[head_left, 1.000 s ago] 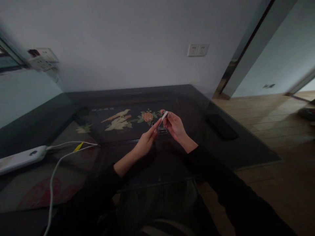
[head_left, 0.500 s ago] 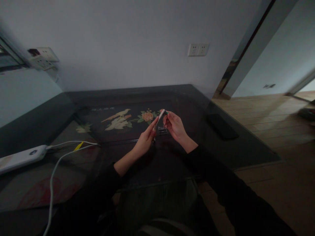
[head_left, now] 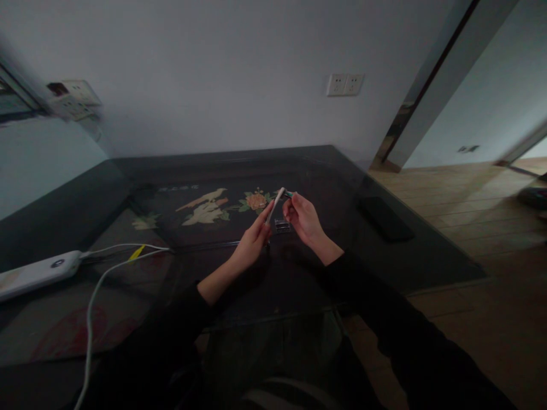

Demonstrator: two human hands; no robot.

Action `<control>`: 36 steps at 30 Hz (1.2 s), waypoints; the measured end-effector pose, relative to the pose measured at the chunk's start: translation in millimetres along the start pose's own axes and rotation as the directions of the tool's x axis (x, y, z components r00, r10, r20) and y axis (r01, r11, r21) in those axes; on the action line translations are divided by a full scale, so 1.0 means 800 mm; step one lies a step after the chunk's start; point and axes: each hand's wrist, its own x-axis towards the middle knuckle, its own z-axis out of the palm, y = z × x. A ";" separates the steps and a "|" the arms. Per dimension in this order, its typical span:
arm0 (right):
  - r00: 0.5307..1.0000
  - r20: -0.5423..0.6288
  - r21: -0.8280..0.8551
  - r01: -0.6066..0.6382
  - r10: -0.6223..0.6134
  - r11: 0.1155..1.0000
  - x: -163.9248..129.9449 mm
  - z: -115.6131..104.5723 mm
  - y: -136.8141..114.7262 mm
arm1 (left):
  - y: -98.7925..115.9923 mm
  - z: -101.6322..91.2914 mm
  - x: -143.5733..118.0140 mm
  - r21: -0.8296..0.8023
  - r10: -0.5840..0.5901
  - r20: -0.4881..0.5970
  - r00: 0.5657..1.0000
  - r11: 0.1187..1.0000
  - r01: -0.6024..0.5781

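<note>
My left hand point(head_left: 253, 242) is closed around a slim, pale, flat object point(head_left: 277, 200), tilted and seen nearly edge-on. Its kind is hard to tell in the dim light. At the upper end of that object, my right hand point(head_left: 304, 219) pinches a small, dark, green-banded piece point(head_left: 288, 194) that looks like a battery. The two pieces appear to touch or nearly touch. Just below, between the hands, small silvery striped pieces point(head_left: 282, 226) lie side by side on the dark table point(head_left: 299, 285). Fingers cover much of what both hands hold.
A dark flat phone-like slab point(head_left: 387, 219) lies on the table to the right. On the left are a white power strip point(head_left: 40, 273) and a white cable point(head_left: 90, 319) with a yellow tag point(head_left: 137, 253). Wall sockets point(head_left: 345, 85) are behind the table.
The pale object in my left hand has turned slightly and shows a little more of its length. My right hand has barely moved and keeps its pinch on the small piece.
</note>
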 end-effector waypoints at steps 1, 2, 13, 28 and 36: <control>1.000 0.003 -0.003 -0.002 0.002 1.000 0.000 0.000 0.000 | 0.000 0.000 0.000 0.001 0.001 0.002 1.000 1.000 -0.001; 1.000 0.003 -0.009 -0.003 0.003 1.000 0.000 0.000 0.000 | 0.000 0.000 0.000 0.004 0.000 0.004 1.000 1.000 0.000; 1.000 -0.004 -0.027 0.009 -0.009 1.000 -0.001 0.003 -0.001 | -0.004 -0.003 0.001 0.015 -0.007 -0.041 0.999 1.000 0.007; 1.000 0.008 -0.017 -0.005 0.005 1.000 0.000 0.001 0.000 | 0.001 -0.001 -0.002 0.183 0.043 -0.037 0.998 0.982 -0.036; 0.999 -0.020 0.023 -0.030 0.031 0.999 -0.001 0.002 0.002 | 0.001 0.001 -0.004 0.170 0.049 0.030 0.998 0.984 -0.053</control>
